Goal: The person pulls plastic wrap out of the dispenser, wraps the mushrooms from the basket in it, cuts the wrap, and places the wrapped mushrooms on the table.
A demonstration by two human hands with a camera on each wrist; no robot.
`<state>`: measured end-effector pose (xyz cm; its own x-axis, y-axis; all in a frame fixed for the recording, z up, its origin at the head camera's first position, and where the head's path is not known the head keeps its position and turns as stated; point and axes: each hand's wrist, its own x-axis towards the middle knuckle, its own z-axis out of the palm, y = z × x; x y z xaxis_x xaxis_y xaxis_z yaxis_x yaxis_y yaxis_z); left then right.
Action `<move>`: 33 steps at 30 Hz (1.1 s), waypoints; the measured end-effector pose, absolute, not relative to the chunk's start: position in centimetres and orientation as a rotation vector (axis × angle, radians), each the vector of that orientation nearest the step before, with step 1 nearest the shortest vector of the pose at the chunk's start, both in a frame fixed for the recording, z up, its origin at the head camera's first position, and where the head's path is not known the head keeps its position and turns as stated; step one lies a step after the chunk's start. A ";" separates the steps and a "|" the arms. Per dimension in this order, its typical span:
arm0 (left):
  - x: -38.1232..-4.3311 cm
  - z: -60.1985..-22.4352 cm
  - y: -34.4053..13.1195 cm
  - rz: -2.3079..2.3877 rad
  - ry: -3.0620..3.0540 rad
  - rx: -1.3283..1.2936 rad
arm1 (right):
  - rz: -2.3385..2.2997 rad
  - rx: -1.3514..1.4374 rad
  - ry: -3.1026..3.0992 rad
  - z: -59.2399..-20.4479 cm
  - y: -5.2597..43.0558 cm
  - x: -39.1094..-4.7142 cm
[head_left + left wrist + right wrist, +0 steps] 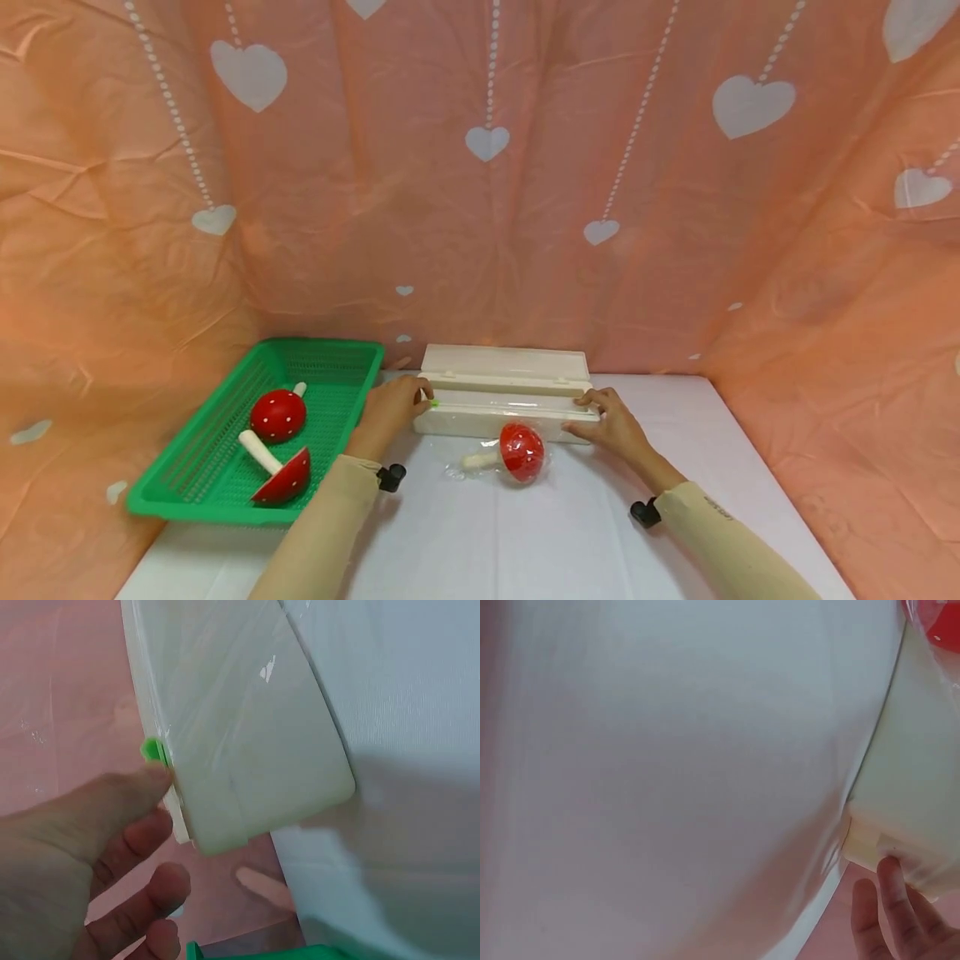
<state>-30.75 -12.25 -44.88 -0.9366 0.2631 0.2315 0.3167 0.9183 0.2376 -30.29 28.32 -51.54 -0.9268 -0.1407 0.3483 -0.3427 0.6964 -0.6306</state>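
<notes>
A white cling film dispenser [465,423] lies crosswise at the back of the table, its lid [502,362] raised. At its left end my left hand [393,410] pinches the small green slide cutter [152,748] between thumb and forefinger, the other fingers loosely bent. My right hand [621,425] grips the dispenser's right end, with fingers on the top edge and thumb on the front. Just in front of the dispenser, a red toy mushroom [522,452] with white dots lies on its side. Clear cling film [455,469] extends from the dispenser over and around it.
To the left stands a green plastic basket [217,512] holding two more toy mushrooms, one upper [278,415] and one lower [288,480]. A white cloth [592,542] covers the table. Pink curtain [540,275] with white hearts hangs behind and at both sides.
</notes>
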 end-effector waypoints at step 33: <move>-32.2 -42.6 -14.1 0.156 -2.815 -0.807 | 1.078 0.380 -2.641 -51.3 28.0 -29.8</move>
